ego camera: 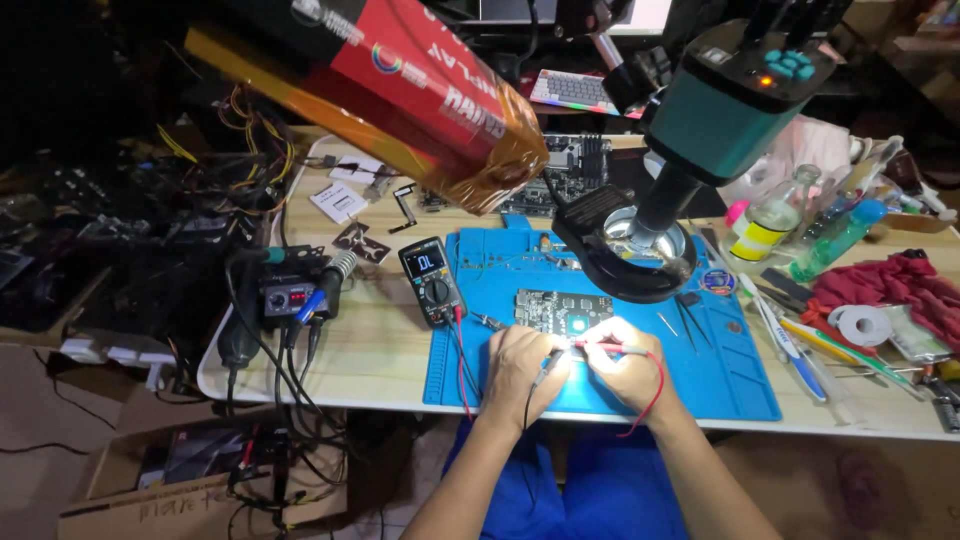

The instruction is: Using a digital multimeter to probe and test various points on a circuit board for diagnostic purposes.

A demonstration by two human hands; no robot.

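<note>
A dark circuit board (556, 309) lies on a blue work mat (740, 380), lit by a ring light under a teal microscope (690, 130). My left hand (520, 368) grips a black test probe (548, 366), its tip near the board's lower edge. My right hand (628, 362) holds a red test probe (606, 346) pointing left toward the board. Red and black leads run from the probes to a multimeter (432, 281) at the mat's left edge.
A soldering station (288, 297) with cables stands at the left. Tweezers (688, 322), pens, tape (862, 325), bottles (775, 215) and a red cloth (890, 285) crowd the right. A large red and orange foil-wrapped object (400, 90) hangs overhead. Cardboard boxes (180, 490) sit on the floor.
</note>
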